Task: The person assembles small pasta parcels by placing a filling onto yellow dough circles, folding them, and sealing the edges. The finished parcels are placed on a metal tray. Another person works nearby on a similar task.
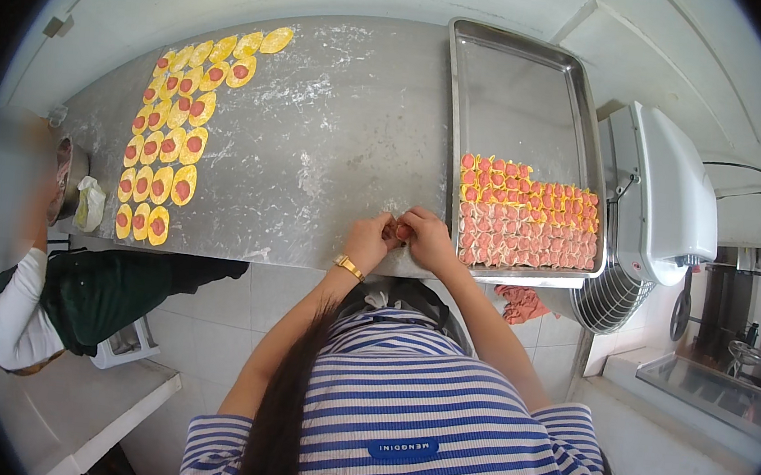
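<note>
My left hand (369, 244) and my right hand (428, 240) meet at the near edge of the grey worktable. Their fingers are pinched together around a small dumpling (402, 232) with pink meat filling, mostly hidden by the fingertips. Just right of my right hand lies a metal tray (531, 52). Its near half holds tight rows of open-topped dumplings (531, 224), pink in the middle, some with yellow wrappers and others paler. To the left, yellow round wrappers (276, 40) are laid in rows; most carry a lump of pink filling (196, 144), while several at the far end are bare.
The floured table (326, 133) stretches between wrappers and tray. At the left stands another person (122, 296) beside a metal bowl (69, 176) and a plastic bag (90, 203). A white mixer (665, 190) with a wire guard stands right of the tray. A pinkish-red cloth (522, 304) hangs low nearby.
</note>
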A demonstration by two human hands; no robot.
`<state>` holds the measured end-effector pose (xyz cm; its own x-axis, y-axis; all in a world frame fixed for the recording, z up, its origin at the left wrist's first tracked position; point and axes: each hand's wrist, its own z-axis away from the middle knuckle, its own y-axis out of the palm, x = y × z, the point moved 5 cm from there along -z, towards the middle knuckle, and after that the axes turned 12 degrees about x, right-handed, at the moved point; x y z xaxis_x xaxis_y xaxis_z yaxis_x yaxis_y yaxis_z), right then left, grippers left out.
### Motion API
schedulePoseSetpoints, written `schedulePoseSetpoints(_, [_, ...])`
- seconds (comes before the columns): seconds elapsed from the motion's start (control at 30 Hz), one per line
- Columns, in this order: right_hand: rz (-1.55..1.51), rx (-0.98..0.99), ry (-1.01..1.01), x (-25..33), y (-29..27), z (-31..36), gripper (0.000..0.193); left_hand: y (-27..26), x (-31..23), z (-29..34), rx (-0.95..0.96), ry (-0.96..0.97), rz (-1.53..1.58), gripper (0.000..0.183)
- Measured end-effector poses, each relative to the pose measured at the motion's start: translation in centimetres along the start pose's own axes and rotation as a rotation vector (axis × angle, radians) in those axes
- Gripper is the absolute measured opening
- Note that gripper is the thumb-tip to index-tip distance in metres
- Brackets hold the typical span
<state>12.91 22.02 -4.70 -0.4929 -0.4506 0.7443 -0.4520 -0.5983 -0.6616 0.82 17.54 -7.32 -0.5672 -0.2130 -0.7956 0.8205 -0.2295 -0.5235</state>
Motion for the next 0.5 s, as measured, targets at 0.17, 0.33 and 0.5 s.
schedulePoseSetpoints(0.17, [0.104,-0.150,-0.037,0.0,-0.7,0.5,0.018,-0.5,0.3,0.4,-0.058,0.070,0.117,0.021])
schedulePoseSetpoints(0.33, [-0.026,0.027,0.073,-0.7,0.3,0.2,0.027,-0.5,-0.6,0.0,-0.034,0.074,0.013,0.022])
schedulePoseSetpoints(0.5, [-0.004,-0.139,0.041,0.3,-0.3,0.7,0.031,-0.3,0.2,0.3,-0.078,0.082,0.031,0.022])
